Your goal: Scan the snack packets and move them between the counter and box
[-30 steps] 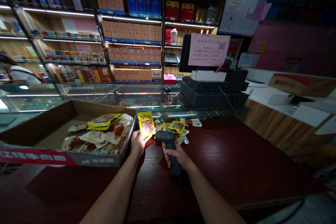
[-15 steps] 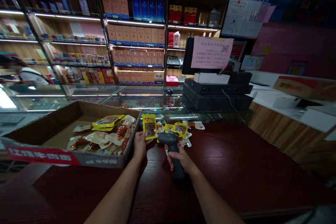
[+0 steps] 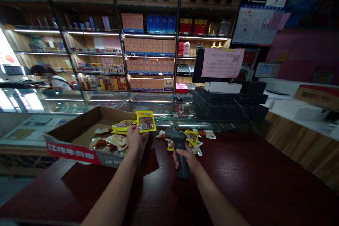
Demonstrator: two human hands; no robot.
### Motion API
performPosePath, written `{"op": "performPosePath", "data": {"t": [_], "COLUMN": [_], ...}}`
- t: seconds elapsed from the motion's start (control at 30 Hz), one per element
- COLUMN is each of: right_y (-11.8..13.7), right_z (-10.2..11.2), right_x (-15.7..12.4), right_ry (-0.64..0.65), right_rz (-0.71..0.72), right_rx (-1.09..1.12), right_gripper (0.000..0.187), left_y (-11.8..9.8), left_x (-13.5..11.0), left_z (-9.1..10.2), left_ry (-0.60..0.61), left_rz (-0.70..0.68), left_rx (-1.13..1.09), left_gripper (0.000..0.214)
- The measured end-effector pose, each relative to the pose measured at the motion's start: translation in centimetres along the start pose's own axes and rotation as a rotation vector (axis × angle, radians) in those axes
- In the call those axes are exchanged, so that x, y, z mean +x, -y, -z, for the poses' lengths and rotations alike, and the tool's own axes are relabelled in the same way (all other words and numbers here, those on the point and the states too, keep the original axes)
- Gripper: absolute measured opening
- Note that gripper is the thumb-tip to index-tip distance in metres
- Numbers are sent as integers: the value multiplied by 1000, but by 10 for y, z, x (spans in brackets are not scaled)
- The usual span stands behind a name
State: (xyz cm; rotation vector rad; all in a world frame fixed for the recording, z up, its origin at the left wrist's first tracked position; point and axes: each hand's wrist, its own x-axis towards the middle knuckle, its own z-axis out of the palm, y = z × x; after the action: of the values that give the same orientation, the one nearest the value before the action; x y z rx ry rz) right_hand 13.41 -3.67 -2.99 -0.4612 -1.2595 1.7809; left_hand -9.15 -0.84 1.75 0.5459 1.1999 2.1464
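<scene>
The left hand point(image 3: 134, 138), forearm point(image 3: 113, 187) angled to 1 o'clock, pinches a packet point(image 3: 146, 122) at the 2 o'clock corner of a box point(image 3: 87, 157). The right hand point(image 3: 189, 158), forearm toward 11 o'clock, wraps around a scanner point(image 3: 180, 144).

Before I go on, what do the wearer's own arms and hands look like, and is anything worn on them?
The slim, tapering left forearm and right forearm are bare, with no sleeve in view. The five-fingered human left hand and right hand are ungloved. I see no watch or bracelet; some fingers are hidden, so rings can't be ruled out.
</scene>
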Motion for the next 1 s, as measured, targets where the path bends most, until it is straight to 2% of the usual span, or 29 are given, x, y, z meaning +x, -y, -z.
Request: {"op": "performPosePath", "data": {"t": [0.1, 0.23, 0.4, 0.57, 0.7, 0.8, 0.87, 0.93, 1.0], "right_y": [-1, -5, -10, -16, -17, -15, -13, -11, -10], "right_z": [-11, -25, -38, -45, -42, -31, -20, -5, 10], "right_x": [9, 18, 27, 31, 26, 18, 13, 7, 1], "right_ry": [32, 68, 117, 140, 128, 72, 16, -52, -119], "right_rz": [1, -20, -46, -36, -40, -32, -22, -8, 6], "right_rx": [8, -14, -37, -38, -25, -15, -23, -36, -40], "right_gripper": [37, 39, 40, 39, 38, 38, 38, 37, 35], "left_y": [-19, -34, -47, -50, -55, -53, -43, -24, 4], "left_x": [19, 41, 56, 54, 30, -3, -25, -41, -48], "left_z": [16, 39, 59, 68, 64, 49, 34, 19, 4], "left_ry": [-97, -160, -243, -245, -334, -273, -164, -21, 146], "left_rz": [36, 57, 0, -163, -484, -724, -774, -728, -570], "left_rx": [-10, 12, 52, 217, 432, 484, 447, 436, 497], "left_gripper": [7, 7, 4, 19, 30, 32, 32, 29, 27]}}
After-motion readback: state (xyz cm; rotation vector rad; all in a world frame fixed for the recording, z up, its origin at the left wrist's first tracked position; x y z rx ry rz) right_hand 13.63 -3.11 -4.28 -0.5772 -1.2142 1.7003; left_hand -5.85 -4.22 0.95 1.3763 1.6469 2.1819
